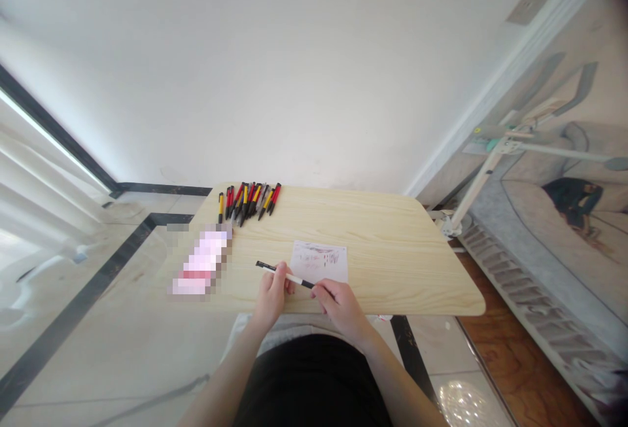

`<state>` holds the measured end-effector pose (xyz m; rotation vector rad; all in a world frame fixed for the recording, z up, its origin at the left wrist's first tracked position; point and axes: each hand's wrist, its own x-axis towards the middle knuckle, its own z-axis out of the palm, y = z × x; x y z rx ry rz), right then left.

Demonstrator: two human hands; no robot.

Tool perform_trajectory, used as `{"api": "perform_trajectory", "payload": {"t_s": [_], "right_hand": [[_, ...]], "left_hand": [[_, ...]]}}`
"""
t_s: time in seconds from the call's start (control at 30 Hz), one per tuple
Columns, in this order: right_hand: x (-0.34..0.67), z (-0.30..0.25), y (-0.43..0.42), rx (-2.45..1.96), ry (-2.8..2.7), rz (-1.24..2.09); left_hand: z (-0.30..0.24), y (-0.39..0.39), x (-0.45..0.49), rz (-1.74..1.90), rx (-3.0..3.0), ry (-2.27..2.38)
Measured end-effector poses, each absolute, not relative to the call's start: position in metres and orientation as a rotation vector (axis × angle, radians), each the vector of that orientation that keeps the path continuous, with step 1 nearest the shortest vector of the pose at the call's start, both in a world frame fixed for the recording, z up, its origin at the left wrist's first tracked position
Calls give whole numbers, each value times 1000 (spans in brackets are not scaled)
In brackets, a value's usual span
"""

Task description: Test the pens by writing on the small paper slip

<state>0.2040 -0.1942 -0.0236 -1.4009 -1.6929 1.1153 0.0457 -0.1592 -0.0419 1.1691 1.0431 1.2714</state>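
Observation:
A white pen [294, 278] with black ends is held level between my two hands, over the near edge of the table. My left hand [275, 288] is closed round its middle, with the thumb on top. At the other end, my right hand [337, 303] pinches the black tip part. Beneath and just beyond the pen lies a small white sheet of paper [318, 258] covered in dark and reddish scribbles. Several pens [249, 201] with red, yellow, grey and black barrels lie in a loose row at the table's back left.
The pale wooden table [402, 250] stands against a white wall [314, 74]. A pixelated pink and white patch [201, 262] covers something at its left side. To the right are a white metal frame [483, 182] and a grey sofa [530, 218].

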Motion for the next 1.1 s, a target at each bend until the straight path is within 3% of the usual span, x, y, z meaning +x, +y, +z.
{"api": "perform_trajectory", "payload": {"t_s": [0.27, 0.53, 1.1], "right_hand": [[203, -14, -196, -1247, -1927, 805], [213, -18, -190, -1361, -2082, 413], [236, -6, -178, -1252, -2276, 81]], "left_hand": [[-46, -160, 45, 1167, 1340, 1145], [-41, -163, 46, 1076, 1500, 1195], [-34, -160, 47, 1036, 1546, 1353]]}}
